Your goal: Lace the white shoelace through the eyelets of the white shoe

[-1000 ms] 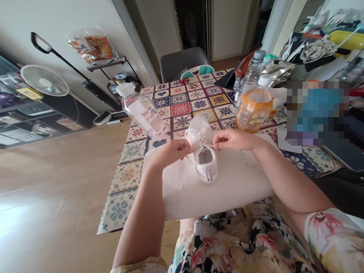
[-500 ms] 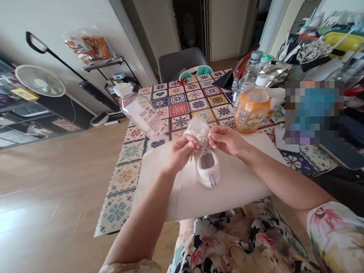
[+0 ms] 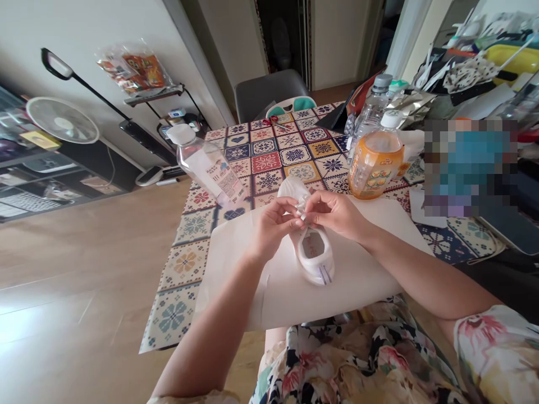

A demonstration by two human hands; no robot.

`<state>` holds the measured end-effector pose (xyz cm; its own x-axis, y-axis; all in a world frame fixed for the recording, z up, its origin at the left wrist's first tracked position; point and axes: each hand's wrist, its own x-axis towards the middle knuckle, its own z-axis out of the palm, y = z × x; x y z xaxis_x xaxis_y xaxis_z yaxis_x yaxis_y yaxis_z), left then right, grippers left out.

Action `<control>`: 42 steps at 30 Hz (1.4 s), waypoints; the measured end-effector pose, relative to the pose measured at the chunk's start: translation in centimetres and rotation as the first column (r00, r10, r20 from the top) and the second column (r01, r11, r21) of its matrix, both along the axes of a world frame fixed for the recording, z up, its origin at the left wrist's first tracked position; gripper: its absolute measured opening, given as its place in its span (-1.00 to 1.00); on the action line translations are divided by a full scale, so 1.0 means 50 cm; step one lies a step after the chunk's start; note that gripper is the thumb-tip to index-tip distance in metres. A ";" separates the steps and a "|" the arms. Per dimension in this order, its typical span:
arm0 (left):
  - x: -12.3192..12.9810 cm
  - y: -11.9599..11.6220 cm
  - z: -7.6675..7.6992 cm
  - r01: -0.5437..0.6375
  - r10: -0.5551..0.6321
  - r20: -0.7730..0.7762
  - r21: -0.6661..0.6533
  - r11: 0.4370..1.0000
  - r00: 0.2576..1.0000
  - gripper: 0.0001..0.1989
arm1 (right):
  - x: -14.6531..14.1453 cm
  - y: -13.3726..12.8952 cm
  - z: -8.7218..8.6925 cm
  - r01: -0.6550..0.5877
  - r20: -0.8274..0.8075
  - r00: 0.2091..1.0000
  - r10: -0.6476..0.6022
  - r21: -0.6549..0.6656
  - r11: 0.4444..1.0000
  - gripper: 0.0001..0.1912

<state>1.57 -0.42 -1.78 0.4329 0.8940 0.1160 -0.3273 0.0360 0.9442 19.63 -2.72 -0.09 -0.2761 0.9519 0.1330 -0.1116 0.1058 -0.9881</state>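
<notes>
A white shoe (image 3: 315, 264) rests on a white sheet (image 3: 236, 269), its toe pointing away from me and its heel, marked with bluish stripes, toward me. Over the front of its opening, my left hand (image 3: 280, 221) pinches the white shoelace (image 3: 302, 206) from the left. From the right, my right hand (image 3: 330, 212) pinches the lace too, and the fingertips of both hands meet above the tongue. The lace strands are partly hidden behind my fingers.
A clear bottle (image 3: 206, 168) leans at the left, on a patterned tablecloth (image 3: 265, 163). An orange-labelled bottle (image 3: 373, 163) and a clear plastic bottle (image 3: 373, 104) stand at the right. Red-handled scissors (image 3: 273, 121) lie at the far end. Clutter fills the right side.
My hands have come together over the lace, where they were apart with a strand in each. The shoe's heel has shifted slightly right and toward me.
</notes>
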 end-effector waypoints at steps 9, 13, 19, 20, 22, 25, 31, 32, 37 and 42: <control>0.009 -0.010 0.004 -0.085 0.090 -0.082 0.063 0.994 0.993 -0.69 | 0.004 -0.009 0.008 0.015 0.086 0.996 -0.021 0.074 0.997 -0.78; 0.002 -0.008 0.004 -0.073 0.086 -0.180 0.079 0.994 0.980 -0.69 | 0.000 -0.002 -0.004 0.131 0.013 0.991 -0.133 0.104 0.986 -0.76; 0.009 -0.008 0.008 -0.084 0.084 -0.089 0.000 0.996 0.992 -0.64 | 0.015 -0.002 0.007 0.002 0.249 0.968 -0.046 0.177 0.984 -0.78; 0.010 -0.008 0.008 -0.090 0.089 -0.081 -0.005 0.996 0.993 -0.64 | 0.018 -0.002 0.010 -0.021 0.296 0.954 -0.041 0.202 0.979 -0.79; 0.009 -0.007 0.008 -0.103 0.103 -0.078 -0.003 0.995 0.992 -0.64 | 0.023 0.000 0.014 -0.036 0.347 0.936 -0.059 0.261 0.965 -0.84; 0.006 -0.007 0.007 -0.126 0.128 -0.091 0.023 0.992 0.988 -0.64 | 0.022 0.001 0.013 -0.032 0.351 0.934 -0.061 0.252 0.967 -0.85; 0.005 -0.008 0.009 -0.139 0.141 -0.113 0.026 0.990 0.984 -0.66 | 0.015 -0.001 0.005 -0.066 0.120 0.991 0.059 0.050 0.997 -0.79; 0.005 -0.007 0.008 -0.135 0.136 -0.112 0.014 0.991 0.984 -0.66 | 0.014 -0.001 0.005 -0.086 0.113 0.990 0.080 0.053 0.995 -0.79; 0.004 -0.003 0.003 -0.093 0.089 -0.076 -0.039 0.995 0.993 -0.67 | 0.009 -0.007 0.009 -0.046 0.259 0.966 -0.012 0.216 0.975 -0.86; -0.002 0.009 -0.008 -0.047 0.045 -0.082 -0.030 0.998 0.996 -0.66 | 0.003 -0.012 0.006 0.050 0.318 0.926 -0.203 0.430 0.901 -0.77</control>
